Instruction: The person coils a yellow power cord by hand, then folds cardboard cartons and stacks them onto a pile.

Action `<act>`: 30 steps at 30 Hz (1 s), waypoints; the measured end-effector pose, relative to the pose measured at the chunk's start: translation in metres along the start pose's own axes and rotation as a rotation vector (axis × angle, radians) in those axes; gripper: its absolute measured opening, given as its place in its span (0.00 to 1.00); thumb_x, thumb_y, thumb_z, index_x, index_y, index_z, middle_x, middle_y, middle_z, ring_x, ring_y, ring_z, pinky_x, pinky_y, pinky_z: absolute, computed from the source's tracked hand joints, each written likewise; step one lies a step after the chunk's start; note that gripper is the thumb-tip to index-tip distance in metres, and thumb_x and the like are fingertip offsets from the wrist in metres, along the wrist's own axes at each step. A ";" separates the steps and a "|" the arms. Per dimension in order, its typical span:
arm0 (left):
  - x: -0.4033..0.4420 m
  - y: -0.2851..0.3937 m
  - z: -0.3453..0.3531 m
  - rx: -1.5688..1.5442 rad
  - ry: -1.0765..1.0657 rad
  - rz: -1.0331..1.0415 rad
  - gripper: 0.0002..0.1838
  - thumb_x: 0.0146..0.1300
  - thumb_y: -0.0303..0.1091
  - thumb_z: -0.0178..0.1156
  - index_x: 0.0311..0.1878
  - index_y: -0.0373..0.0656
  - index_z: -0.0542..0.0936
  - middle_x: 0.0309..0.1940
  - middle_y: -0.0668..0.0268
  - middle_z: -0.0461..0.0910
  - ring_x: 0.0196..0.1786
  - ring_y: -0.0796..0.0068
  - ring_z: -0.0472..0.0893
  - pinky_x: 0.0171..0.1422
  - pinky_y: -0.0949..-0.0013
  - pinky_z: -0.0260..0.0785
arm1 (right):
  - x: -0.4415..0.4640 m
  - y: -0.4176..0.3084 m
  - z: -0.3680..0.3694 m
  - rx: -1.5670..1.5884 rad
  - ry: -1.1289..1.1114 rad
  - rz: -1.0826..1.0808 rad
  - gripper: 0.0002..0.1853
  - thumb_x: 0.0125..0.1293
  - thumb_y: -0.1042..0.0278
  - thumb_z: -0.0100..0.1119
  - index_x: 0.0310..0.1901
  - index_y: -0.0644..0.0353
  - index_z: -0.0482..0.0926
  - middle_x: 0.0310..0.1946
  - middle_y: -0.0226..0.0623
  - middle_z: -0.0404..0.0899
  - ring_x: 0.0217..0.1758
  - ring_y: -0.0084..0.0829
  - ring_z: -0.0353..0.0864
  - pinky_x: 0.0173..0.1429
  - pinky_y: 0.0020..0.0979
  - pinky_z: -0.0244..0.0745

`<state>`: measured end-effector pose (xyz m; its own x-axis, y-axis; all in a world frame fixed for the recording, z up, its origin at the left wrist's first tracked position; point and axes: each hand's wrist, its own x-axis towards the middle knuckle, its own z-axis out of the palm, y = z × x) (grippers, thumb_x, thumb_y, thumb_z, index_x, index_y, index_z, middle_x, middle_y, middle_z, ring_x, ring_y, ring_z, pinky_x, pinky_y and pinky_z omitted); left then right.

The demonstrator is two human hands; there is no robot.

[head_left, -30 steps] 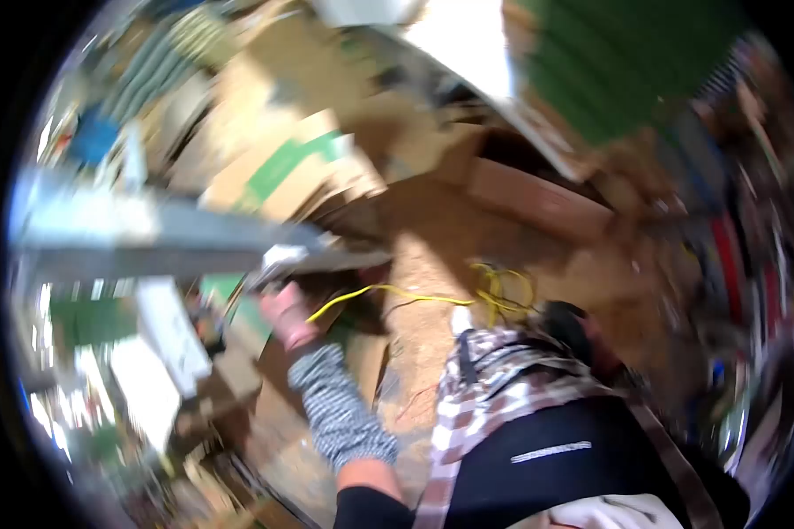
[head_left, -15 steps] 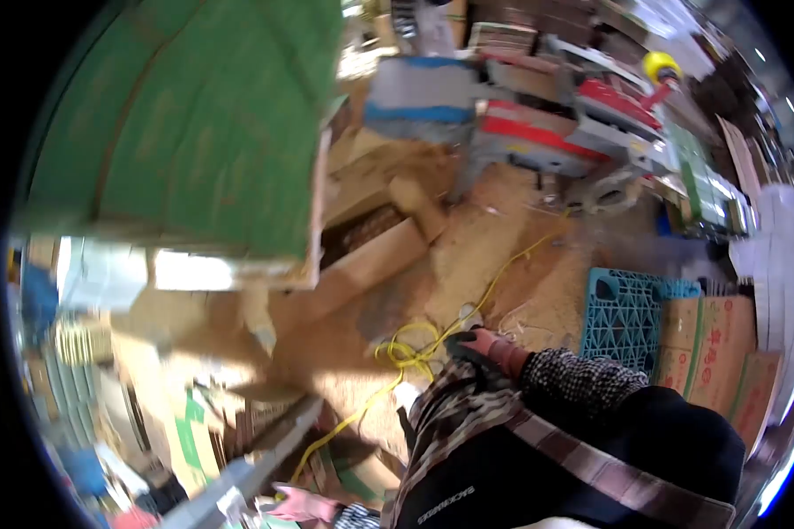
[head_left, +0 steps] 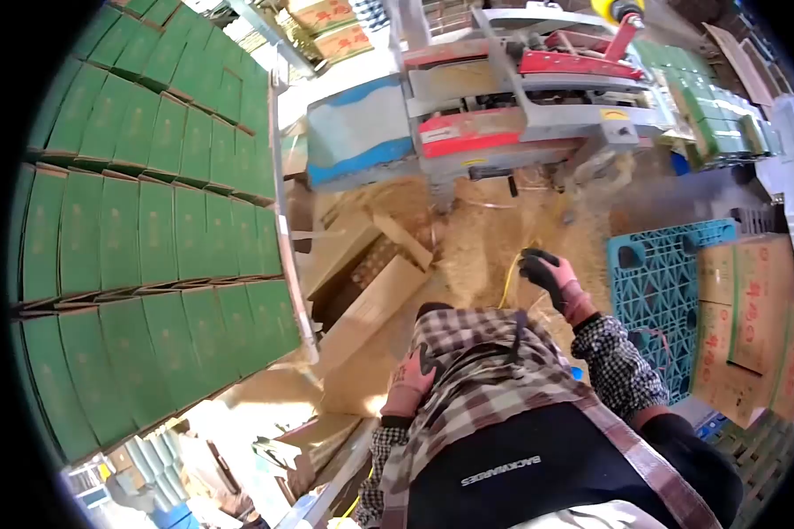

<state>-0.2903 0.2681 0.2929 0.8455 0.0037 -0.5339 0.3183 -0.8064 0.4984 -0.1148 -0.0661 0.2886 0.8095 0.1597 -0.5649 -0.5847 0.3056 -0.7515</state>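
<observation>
My left hand (head_left: 412,381), in a pink glove with dark fingertips, lies beside the plaid apron (head_left: 481,339) at my waist, its fingers slightly apart. To the right, my right hand (head_left: 558,284) hangs over the sawdust-coloured floor, wearing a pink and black glove. Its fingers are loosely bent and apart, and nothing shows in them. A yellow cord (head_left: 509,280) lies on the floor just left of that hand. Ahead of my left hand sits an open cardboard box (head_left: 375,304) with brown contents that I cannot make out.
Stacked green boxes (head_left: 154,216) fill the left side. A grey and red machine (head_left: 472,132) with a blue-edged panel (head_left: 359,132) stands ahead. On the right are a blue plastic pallet (head_left: 648,300) and printed cartons (head_left: 754,309). More green packs (head_left: 710,115) sit behind them.
The view has swung, bringing the green stack's rows and the machine into clearer sight. My left hand has come up to the apron; my right hand has moved forward and away from it.
</observation>
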 end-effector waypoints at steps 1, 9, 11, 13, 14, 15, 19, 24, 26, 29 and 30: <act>0.007 0.009 -0.017 0.023 -0.024 -0.027 0.31 0.56 0.45 0.61 0.61 0.43 0.70 0.53 0.49 0.75 0.54 0.48 0.75 0.57 0.55 0.69 | 0.001 -0.009 0.005 0.011 0.033 0.030 0.19 0.67 0.63 0.56 0.54 0.66 0.75 0.43 0.36 0.82 0.44 0.28 0.82 0.48 0.25 0.74; 0.130 -0.049 -0.040 0.267 -0.100 0.161 0.34 0.53 0.52 0.62 0.62 0.47 0.69 0.55 0.53 0.74 0.55 0.50 0.75 0.59 0.55 0.68 | 0.068 -0.026 0.050 -0.059 0.150 -0.171 0.18 0.65 0.68 0.60 0.53 0.69 0.76 0.45 0.36 0.80 0.47 0.24 0.79 0.53 0.26 0.74; 0.172 -0.070 -0.049 0.324 -0.204 0.205 0.35 0.53 0.53 0.62 0.62 0.47 0.69 0.54 0.53 0.74 0.54 0.50 0.75 0.59 0.55 0.68 | 0.099 -0.041 0.075 -0.082 0.203 -0.227 0.17 0.65 0.69 0.59 0.53 0.68 0.76 0.46 0.35 0.80 0.47 0.23 0.78 0.53 0.26 0.73; 0.202 -0.023 -0.111 0.278 -0.360 0.087 0.37 0.52 0.54 0.63 0.63 0.47 0.68 0.51 0.47 0.77 0.54 0.47 0.76 0.59 0.55 0.69 | 0.124 -0.057 0.101 -0.085 0.254 -0.288 0.17 0.65 0.71 0.59 0.53 0.68 0.76 0.46 0.34 0.80 0.47 0.22 0.78 0.53 0.25 0.73; 0.231 -0.056 -0.111 0.251 -0.359 0.193 0.36 0.52 0.55 0.63 0.62 0.47 0.69 0.51 0.47 0.76 0.54 0.48 0.76 0.59 0.54 0.69 | 0.135 -0.067 0.115 -0.094 0.280 -0.295 0.16 0.65 0.71 0.59 0.53 0.68 0.76 0.46 0.34 0.81 0.47 0.23 0.78 0.53 0.25 0.73; 0.266 -0.078 -0.108 0.213 -0.356 0.314 0.35 0.52 0.55 0.62 0.61 0.47 0.70 0.51 0.46 0.76 0.55 0.48 0.76 0.59 0.54 0.69 | 0.150 -0.066 0.125 -0.060 0.345 -0.317 0.17 0.65 0.70 0.59 0.53 0.68 0.76 0.45 0.34 0.81 0.46 0.24 0.79 0.52 0.26 0.73; 0.340 -0.079 -0.177 0.256 -0.197 0.106 0.30 0.54 0.51 0.61 0.59 0.47 0.73 0.50 0.50 0.78 0.56 0.50 0.76 0.59 0.54 0.69 | 0.186 -0.070 0.185 0.071 0.442 -0.228 0.18 0.64 0.70 0.60 0.54 0.68 0.76 0.44 0.36 0.81 0.46 0.25 0.79 0.52 0.26 0.74; 0.401 -0.090 -0.263 -0.498 0.014 0.047 0.19 0.56 0.39 0.62 0.48 0.39 0.78 0.40 0.50 0.82 0.44 0.49 0.81 0.50 0.56 0.72 | 0.212 -0.049 0.293 -0.029 0.206 -0.033 0.18 0.64 0.68 0.61 0.54 0.64 0.77 0.44 0.32 0.82 0.45 0.22 0.79 0.52 0.26 0.73; 0.387 -0.052 -0.308 -0.409 0.075 0.106 0.16 0.56 0.38 0.62 0.45 0.38 0.79 0.39 0.51 0.82 0.43 0.51 0.82 0.48 0.57 0.73 | 0.223 -0.046 0.305 -0.290 0.147 -0.045 0.18 0.62 0.68 0.62 0.52 0.64 0.78 0.43 0.32 0.82 0.44 0.22 0.78 0.51 0.27 0.74; 0.413 -0.072 -0.310 0.009 0.090 0.187 0.22 0.57 0.52 0.58 0.45 0.44 0.80 0.37 0.46 0.80 0.42 0.45 0.80 0.45 0.51 0.73 | 0.271 -0.023 0.313 -0.377 0.041 -0.184 0.17 0.60 0.71 0.65 0.51 0.64 0.78 0.41 0.32 0.82 0.38 0.21 0.79 0.43 0.26 0.76; 0.412 -0.063 -0.326 -0.039 0.034 0.230 0.24 0.57 0.52 0.58 0.49 0.44 0.78 0.36 0.46 0.80 0.43 0.45 0.79 0.47 0.50 0.72 | 0.289 -0.029 0.318 -0.339 -0.005 -0.162 0.16 0.60 0.72 0.64 0.51 0.63 0.79 0.40 0.32 0.83 0.35 0.21 0.79 0.39 0.25 0.76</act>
<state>0.1775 0.5136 0.2645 0.9114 -0.1567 -0.3804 0.1317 -0.7648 0.6306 0.1529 0.2699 0.2550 0.8928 0.1395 -0.4282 -0.4324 -0.0005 -0.9017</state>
